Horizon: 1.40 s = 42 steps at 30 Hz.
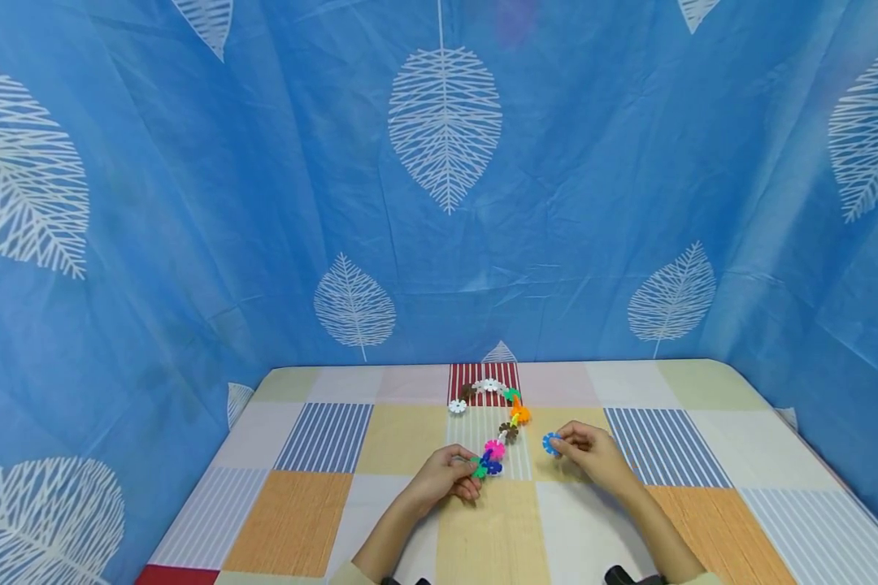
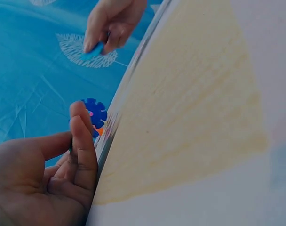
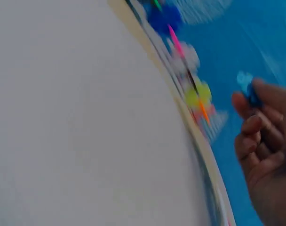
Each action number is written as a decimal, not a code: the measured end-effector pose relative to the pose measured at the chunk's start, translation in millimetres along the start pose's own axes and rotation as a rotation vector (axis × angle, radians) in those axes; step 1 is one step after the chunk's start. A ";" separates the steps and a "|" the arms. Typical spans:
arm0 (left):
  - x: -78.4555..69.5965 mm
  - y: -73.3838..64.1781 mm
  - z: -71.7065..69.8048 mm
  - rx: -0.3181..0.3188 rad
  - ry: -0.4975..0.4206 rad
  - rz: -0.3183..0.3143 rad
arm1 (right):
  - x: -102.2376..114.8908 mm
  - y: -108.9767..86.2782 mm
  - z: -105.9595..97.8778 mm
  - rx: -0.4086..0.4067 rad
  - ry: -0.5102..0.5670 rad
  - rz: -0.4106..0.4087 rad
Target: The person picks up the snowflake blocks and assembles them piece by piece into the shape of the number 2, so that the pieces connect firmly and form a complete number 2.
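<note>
My left hand (image 1: 446,473) pinches the green disc (image 1: 479,469) at the near end of a chain of notched, flower-shaped plastic discs. Dark blue (image 1: 492,465), pink (image 1: 494,448), brown (image 1: 508,431), orange (image 1: 521,414) and white (image 1: 490,385) pieces follow along its curve, ending at a white disc (image 1: 457,406). A light blue notched disc (image 1: 551,444) is pinched between thumb and finger of my right hand (image 1: 591,453), to the right of the chain and apart from it. In the left wrist view the dark blue disc (image 2: 93,113) shows behind my left fingertips; the green one is mostly hidden.
A patchwork-patterned cloth (image 1: 395,439) of plain and striped squares covers the table. Behind and at both sides hangs a blue curtain (image 1: 556,203) with white leaf prints. The chain's far end lies near the table's back edge.
</note>
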State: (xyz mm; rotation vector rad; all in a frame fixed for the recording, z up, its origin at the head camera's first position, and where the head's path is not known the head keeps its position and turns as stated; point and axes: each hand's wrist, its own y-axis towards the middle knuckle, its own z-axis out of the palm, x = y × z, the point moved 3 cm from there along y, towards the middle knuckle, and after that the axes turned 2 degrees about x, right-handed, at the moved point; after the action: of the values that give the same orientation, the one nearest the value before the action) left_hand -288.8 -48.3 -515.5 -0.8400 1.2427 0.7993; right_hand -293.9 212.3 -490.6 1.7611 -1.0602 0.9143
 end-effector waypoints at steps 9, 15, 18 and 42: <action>0.6 2.7 -1.1 -0.015 -0.077 0.011 | 3.5 2.4 63.4 -0.022 0.316 0.321; -1.2 3.5 -1.1 -0.014 -0.078 0.011 | 6.0 1.9 74.6 -0.028 0.395 0.355; -1.8 3.7 -1.1 -0.014 -0.080 0.014 | 7.4 2.4 75.7 -0.022 0.410 0.359; -0.3 0.8 5.2 0.003 -0.030 0.054 | 7.4 -0.3 87.6 -0.055 0.512 0.408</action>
State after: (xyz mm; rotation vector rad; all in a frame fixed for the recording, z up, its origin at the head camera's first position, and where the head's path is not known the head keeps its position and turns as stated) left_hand -287.1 -43.4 -514.7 -0.7924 1.2442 0.8509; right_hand -277.7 129.6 -515.6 1.1796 -1.0959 1.4757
